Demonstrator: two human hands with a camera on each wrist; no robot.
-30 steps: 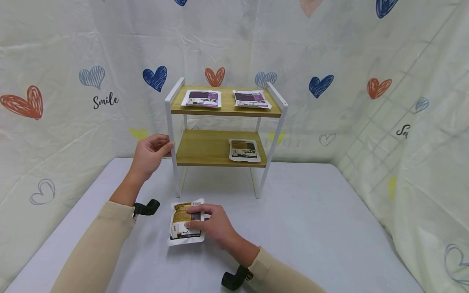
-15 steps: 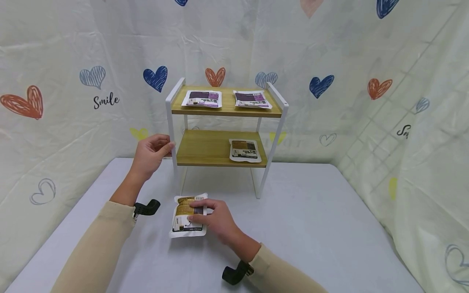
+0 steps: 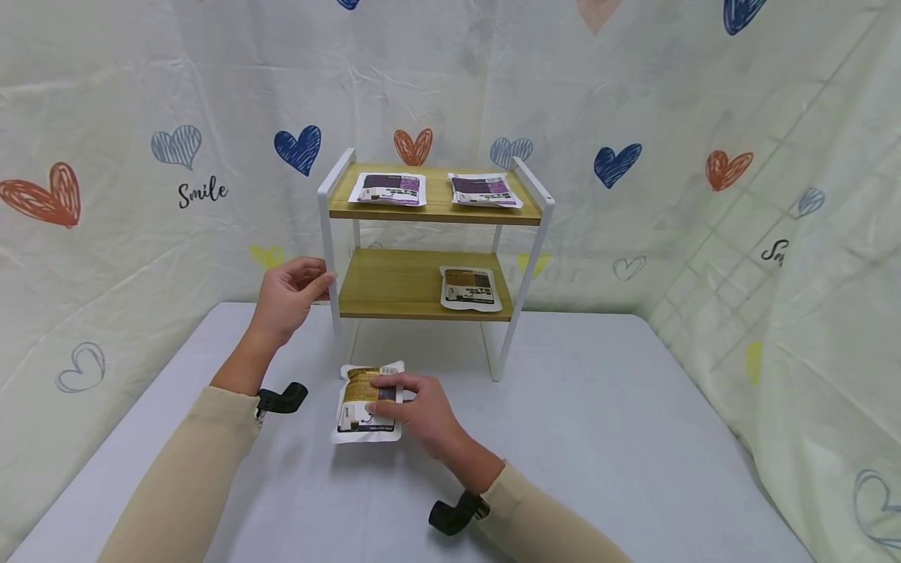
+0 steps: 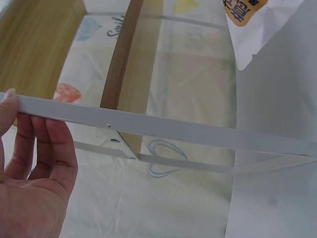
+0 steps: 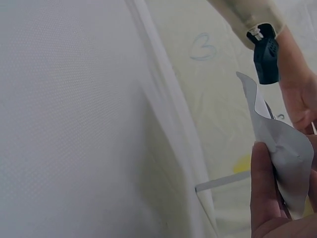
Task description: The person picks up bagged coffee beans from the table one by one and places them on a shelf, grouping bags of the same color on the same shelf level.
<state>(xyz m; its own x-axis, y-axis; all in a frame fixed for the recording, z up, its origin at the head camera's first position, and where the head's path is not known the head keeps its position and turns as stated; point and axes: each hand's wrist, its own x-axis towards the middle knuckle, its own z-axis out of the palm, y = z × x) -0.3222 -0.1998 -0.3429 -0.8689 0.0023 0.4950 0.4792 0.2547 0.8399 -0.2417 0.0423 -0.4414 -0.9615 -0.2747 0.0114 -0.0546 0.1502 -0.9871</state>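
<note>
My right hand pinches a white snack pouch with a gold and dark label, holding it over the table in front of a two-tier shelf. The pouch's pale back shows between thumb and fingers in the right wrist view. With thumb and curled fingers, my left hand grips the shelf's white left front leg. A similar gold-label pouch lies at the right of the lower board. Up on the top board are two purple-label pouches, a left one and a right one.
The shelf stands near the back of a table with a white cover. Behind it hangs a pale curtain printed with hearts, which also runs along the right side. Each wrist wears a black camera, the left one lying close to the pouch.
My right hand has carried the gold-label pouch forward and slightly right, toward the shelf. My left hand stays on the leg, and the shelf and its pouches have not moved.
</note>
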